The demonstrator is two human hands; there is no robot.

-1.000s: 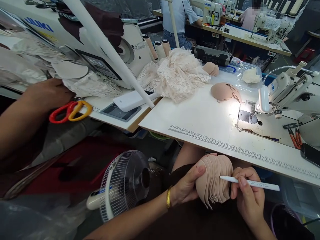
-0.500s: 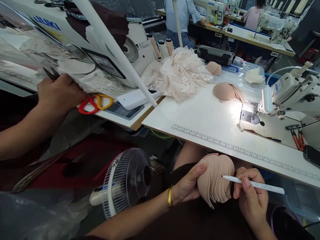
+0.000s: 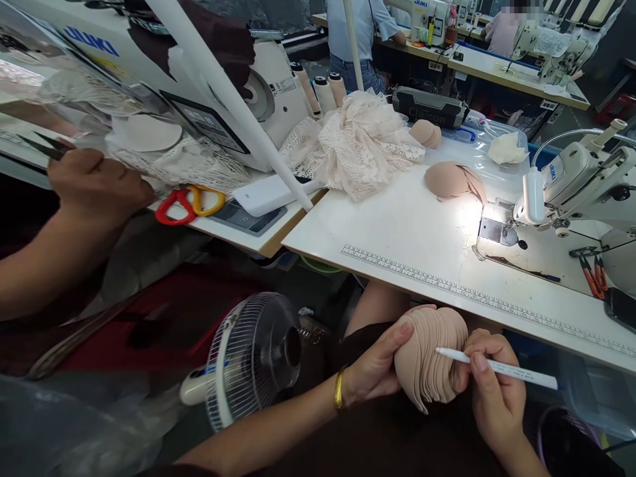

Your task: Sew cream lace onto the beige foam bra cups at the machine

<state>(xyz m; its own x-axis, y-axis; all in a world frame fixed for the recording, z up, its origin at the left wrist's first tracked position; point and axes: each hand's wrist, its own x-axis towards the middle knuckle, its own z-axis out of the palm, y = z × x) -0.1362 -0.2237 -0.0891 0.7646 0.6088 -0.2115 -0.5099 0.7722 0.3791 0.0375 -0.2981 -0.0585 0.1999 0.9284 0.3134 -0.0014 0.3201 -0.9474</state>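
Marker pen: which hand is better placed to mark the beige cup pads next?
Probably the right hand: it holds the marker pen, tip toward the cup pads, which the left hand supports.

A white surface [image 3: 328, 228], a ruler scale along its front edge, runs across the right, with a pool of bright light [image 3: 464, 217] glaring on it. At left a second pale surface [image 3: 243, 240] sits just beside it, under a slanting white pole [image 3: 251, 126]. Farther back, a long wood-edged surface [image 3: 507, 74] stands over dark floor [image 3: 578, 124] in dimmer surroundings.

White table [image 3: 348, 225], crumpled lace [image 3: 362, 149], beige pieces [image 3: 447, 180] atop
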